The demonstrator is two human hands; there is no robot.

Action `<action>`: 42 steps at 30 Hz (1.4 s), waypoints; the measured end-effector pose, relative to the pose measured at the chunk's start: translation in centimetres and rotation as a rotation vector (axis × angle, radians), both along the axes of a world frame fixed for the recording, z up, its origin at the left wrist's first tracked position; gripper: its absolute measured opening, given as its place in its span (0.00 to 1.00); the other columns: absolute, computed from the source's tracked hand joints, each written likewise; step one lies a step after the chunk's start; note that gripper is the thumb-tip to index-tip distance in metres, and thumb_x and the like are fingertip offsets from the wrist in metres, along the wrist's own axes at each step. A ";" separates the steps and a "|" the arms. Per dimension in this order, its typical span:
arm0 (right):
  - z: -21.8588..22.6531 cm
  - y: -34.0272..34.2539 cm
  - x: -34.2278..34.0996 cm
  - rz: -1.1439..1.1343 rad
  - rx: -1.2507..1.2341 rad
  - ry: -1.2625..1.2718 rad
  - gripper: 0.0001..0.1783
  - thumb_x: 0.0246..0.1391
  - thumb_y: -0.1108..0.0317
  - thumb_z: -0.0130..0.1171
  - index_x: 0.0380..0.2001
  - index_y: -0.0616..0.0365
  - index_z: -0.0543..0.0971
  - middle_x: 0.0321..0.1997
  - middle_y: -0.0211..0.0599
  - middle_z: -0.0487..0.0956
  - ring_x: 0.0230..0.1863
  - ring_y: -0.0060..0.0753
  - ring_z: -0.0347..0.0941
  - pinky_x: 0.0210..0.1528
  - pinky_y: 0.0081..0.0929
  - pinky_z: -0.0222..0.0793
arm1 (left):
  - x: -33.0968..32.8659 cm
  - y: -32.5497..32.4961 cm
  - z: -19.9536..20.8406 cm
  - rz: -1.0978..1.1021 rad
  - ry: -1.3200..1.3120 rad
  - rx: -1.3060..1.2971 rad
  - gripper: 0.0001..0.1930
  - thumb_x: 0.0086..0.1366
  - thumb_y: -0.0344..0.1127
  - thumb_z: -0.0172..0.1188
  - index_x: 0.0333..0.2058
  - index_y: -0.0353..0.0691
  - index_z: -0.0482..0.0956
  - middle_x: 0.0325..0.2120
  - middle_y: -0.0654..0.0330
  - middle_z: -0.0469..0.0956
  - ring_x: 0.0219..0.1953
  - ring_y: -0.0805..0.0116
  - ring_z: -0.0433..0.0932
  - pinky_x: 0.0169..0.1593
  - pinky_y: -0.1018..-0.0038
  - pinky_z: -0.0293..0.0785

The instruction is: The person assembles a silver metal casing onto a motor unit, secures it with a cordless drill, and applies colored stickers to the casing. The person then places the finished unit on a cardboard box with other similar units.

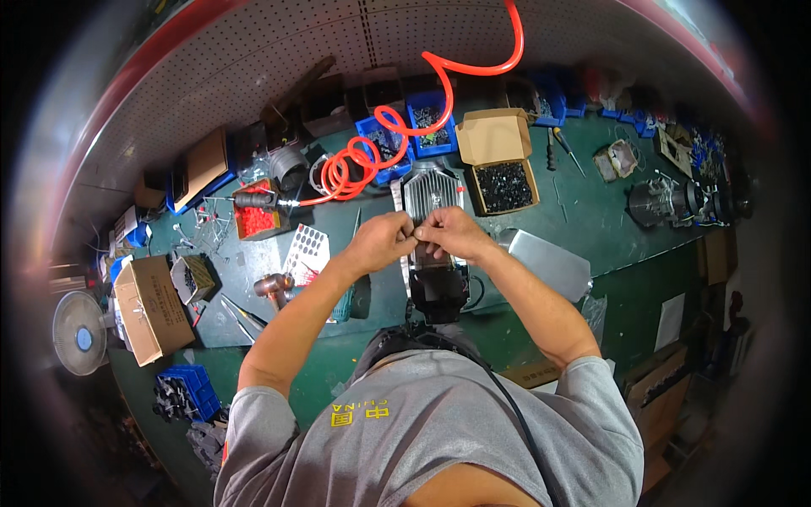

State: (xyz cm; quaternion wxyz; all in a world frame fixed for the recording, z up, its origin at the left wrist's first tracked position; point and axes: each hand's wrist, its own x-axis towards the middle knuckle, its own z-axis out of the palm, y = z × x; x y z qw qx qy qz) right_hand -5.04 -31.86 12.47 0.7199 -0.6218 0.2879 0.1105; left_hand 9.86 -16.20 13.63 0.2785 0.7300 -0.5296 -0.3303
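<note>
A finned silver metal housing [432,188] with a black lower end [441,291] lies on the green workbench in front of me. Both hands meet over its middle. My left hand [384,240] is closed, its fingertips pinched together at the housing's left side. My right hand [454,234] has thumb and forefinger pinched close to the left fingertips, the other fingers curled. Whatever small thing they may hold is hidden by the fingers. A carton of small black parts [504,186] sits just beyond my right hand, and a sheet of dark oval stickers [307,252] lies left of my left forearm.
A coiled red air hose [346,173] runs to an air screwdriver [255,200] over a box of red parts [253,226]. A mallet [272,286], a metal plate [551,260], blue bins [432,122], screwdrivers [568,150] and a motor-like unit [663,203] surround the work.
</note>
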 end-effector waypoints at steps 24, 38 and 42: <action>-4.7 0.3 5.6 -0.334 -0.141 -0.190 0.13 0.66 0.69 0.50 0.32 0.65 0.81 0.24 0.34 0.79 0.20 0.24 0.75 0.20 0.26 0.71 | 1.5 -3.8 -10.8 0.730 0.937 -0.256 0.07 0.71 0.32 0.61 0.33 0.38 0.77 0.26 0.60 0.80 0.26 0.70 0.79 0.31 0.72 0.78; -5.2 0.5 3.9 -0.295 -0.213 -0.181 0.20 0.61 0.72 0.59 0.55 0.68 0.76 0.41 0.40 0.83 0.34 0.28 0.80 0.29 0.24 0.79 | 1.6 -5.3 -10.4 0.791 0.376 -0.177 0.14 0.54 0.43 0.70 0.29 0.36 0.83 0.28 0.49 0.83 0.33 0.55 0.84 0.39 0.62 0.79; -4.1 1.3 2.6 -0.411 -0.166 -0.203 0.21 0.62 0.72 0.58 0.56 0.70 0.74 0.40 0.43 0.82 0.30 0.28 0.79 0.29 0.25 0.79 | 0.7 -4.0 -6.0 0.726 0.035 -0.066 0.16 0.56 0.47 0.66 0.34 0.40 0.83 0.35 0.48 0.84 0.41 0.47 0.83 0.46 0.55 0.79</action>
